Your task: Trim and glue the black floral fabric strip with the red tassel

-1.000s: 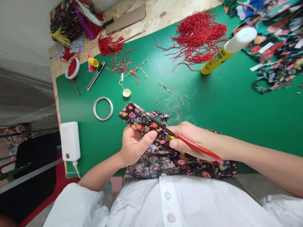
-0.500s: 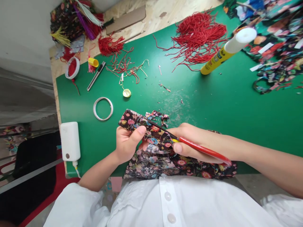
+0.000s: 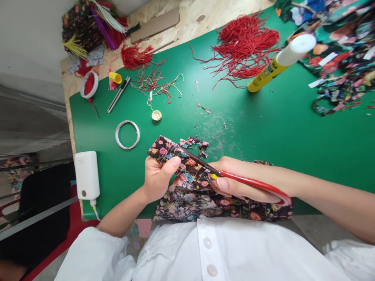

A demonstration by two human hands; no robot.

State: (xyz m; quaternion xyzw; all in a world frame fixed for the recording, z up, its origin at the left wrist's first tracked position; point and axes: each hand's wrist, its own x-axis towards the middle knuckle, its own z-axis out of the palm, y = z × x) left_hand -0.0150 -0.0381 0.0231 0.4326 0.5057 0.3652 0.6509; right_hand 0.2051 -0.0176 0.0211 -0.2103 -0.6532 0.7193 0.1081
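My left hand (image 3: 159, 173) pinches a folded piece of dark floral fabric (image 3: 191, 171), thumb on top and fingers beneath. My right hand (image 3: 231, 179) is closed around the handles of red-handled scissors (image 3: 252, 180). Their dark blades lie along the fabric's upper edge, pointing left toward my left thumb. More of the floral cloth hangs down toward my lap and under my right hand. Just beyond the blades, small fabric offcuts (image 3: 195, 143) rest on the green table (image 3: 278, 132).
A yellow glue bottle (image 3: 265, 76) stands at the right, near piles of red cord (image 3: 246, 47) and floral strips (image 3: 345, 66). Leftward lie a tape ring (image 3: 117, 134), a utility knife (image 3: 118, 95), a small yellow tape measure (image 3: 156, 115) and a white power bank (image 3: 87, 175).
The scissors' red handles have spread a little and the blades have shifted slightly along the fabric edge. My left hand keeps its pinch, nearly still.
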